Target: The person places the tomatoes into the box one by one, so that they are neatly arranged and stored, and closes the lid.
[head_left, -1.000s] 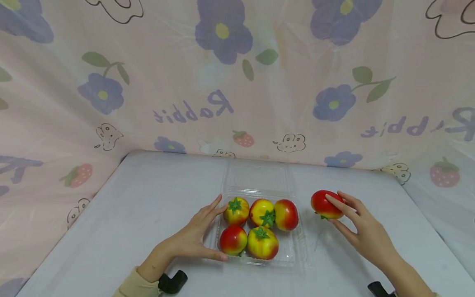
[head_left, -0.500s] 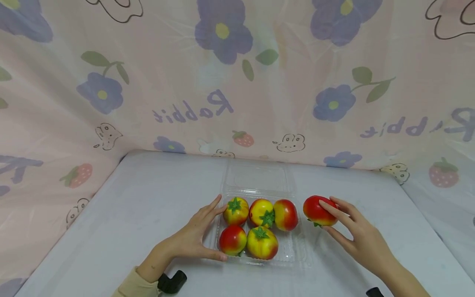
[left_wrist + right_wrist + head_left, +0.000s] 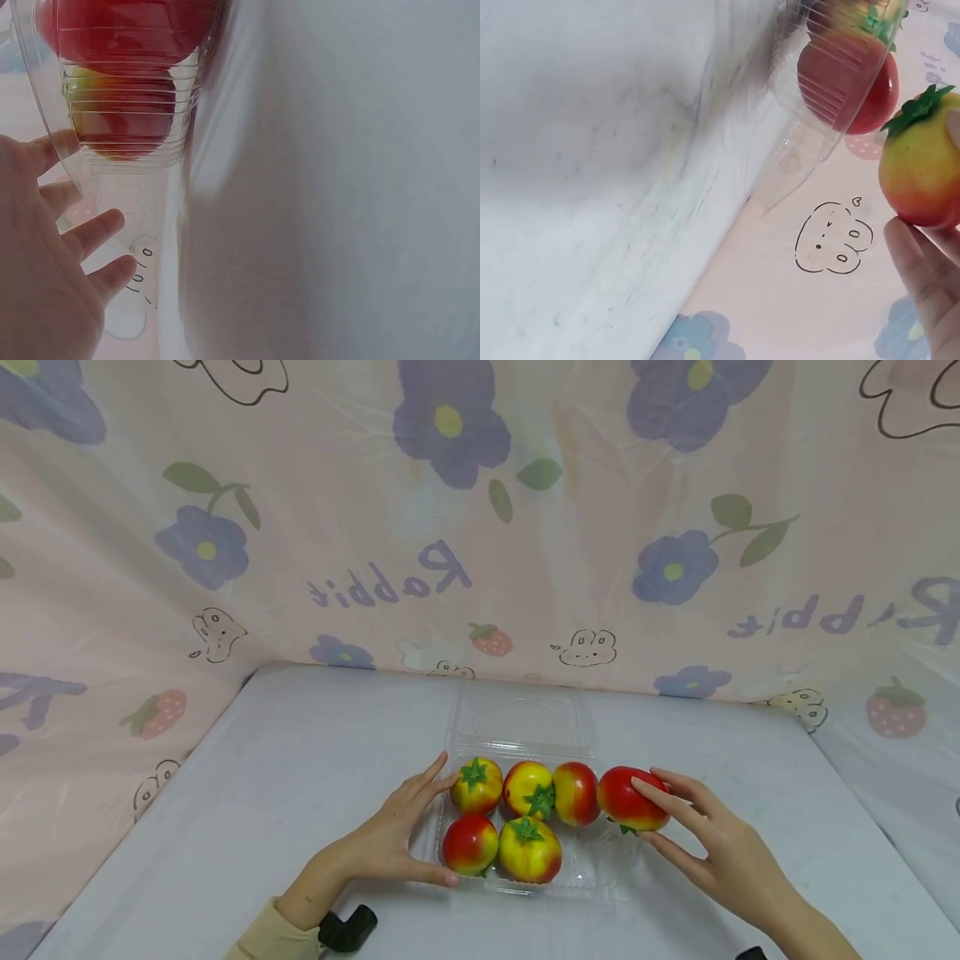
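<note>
My right hand [image 3: 720, 847] pinches a red and yellow artificial tomato [image 3: 628, 797] between thumb and fingertips. It is held just over the right rim of a clear plastic clamshell box [image 3: 585, 860]; in the right wrist view, green leaves [image 3: 921, 109] top this tomato [image 3: 922, 172]. Inside the box sit several similar tomatoes in two rows, among them a yellow one [image 3: 530, 852] in front and a red one [image 3: 577, 794] at the back right. My left hand [image 3: 382, 843] rests against the box's left side with fingers and thumb spread; in the left wrist view its fingertips [image 3: 109, 221] reach along the rim.
The box's transparent lid [image 3: 522, 718] lies folded back on the white table [image 3: 322, 735]. Behind the table hangs a pink cloth [image 3: 540, 568] printed with flowers and rabbits. A black wrist mount [image 3: 348, 928] shows beside the left sleeve [image 3: 273, 935].
My right hand has moved left and slightly nearer with the tomato, from beside the box to over its right rim. The left hand and the box have stayed in place.
</note>
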Tool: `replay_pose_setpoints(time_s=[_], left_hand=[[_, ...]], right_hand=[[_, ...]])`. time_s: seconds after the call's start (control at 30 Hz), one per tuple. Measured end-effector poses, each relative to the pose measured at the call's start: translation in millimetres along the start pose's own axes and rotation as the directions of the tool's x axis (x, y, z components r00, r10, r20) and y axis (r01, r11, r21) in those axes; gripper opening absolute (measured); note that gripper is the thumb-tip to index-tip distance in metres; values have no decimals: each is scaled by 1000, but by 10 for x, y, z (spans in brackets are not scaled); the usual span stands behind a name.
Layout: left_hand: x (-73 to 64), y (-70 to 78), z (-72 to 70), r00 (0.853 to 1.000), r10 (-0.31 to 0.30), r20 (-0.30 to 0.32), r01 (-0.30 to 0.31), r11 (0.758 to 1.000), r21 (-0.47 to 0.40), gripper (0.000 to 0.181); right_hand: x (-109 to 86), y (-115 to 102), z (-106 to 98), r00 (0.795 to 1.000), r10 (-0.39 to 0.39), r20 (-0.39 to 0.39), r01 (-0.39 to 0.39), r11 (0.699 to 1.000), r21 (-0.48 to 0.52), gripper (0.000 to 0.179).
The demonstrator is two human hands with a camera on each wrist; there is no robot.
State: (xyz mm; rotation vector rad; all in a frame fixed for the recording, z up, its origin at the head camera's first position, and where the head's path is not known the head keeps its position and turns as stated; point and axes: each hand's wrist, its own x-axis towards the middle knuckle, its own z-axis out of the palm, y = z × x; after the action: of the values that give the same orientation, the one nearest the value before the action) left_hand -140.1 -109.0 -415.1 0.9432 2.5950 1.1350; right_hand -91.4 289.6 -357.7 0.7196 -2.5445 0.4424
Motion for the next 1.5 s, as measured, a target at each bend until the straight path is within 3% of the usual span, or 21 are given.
replay_pose_setpoints(time_s=[0.1, 0.2, 0.27, 0.93, 1.5], left_hand=[[-4, 3, 0, 1000, -3, 1, 3, 1000, 0, 105], [-6, 6, 0, 1000, -5, 4, 5, 1000, -2, 105], [-7, 7, 0, 1000, -6, 6, 6, 1000, -4, 105], [5, 0, -4, 1000, -3, 1, 3, 1000, 10, 105], [2, 10, 1, 1000, -8, -6, 8, 1000, 5, 105]], right_hand=[[0, -40, 0, 1000, -12, 7, 12, 1000, 14, 60], [4, -81, 3, 1000, -18, 16, 17, 1000, 21, 79], [5, -105, 9, 1000, -20, 21, 20, 1000, 23, 80], [19, -276, 138, 995, -91, 28, 91, 996, 7, 67], [25, -376, 194, 997, -18, 69, 5, 985, 174, 51]])
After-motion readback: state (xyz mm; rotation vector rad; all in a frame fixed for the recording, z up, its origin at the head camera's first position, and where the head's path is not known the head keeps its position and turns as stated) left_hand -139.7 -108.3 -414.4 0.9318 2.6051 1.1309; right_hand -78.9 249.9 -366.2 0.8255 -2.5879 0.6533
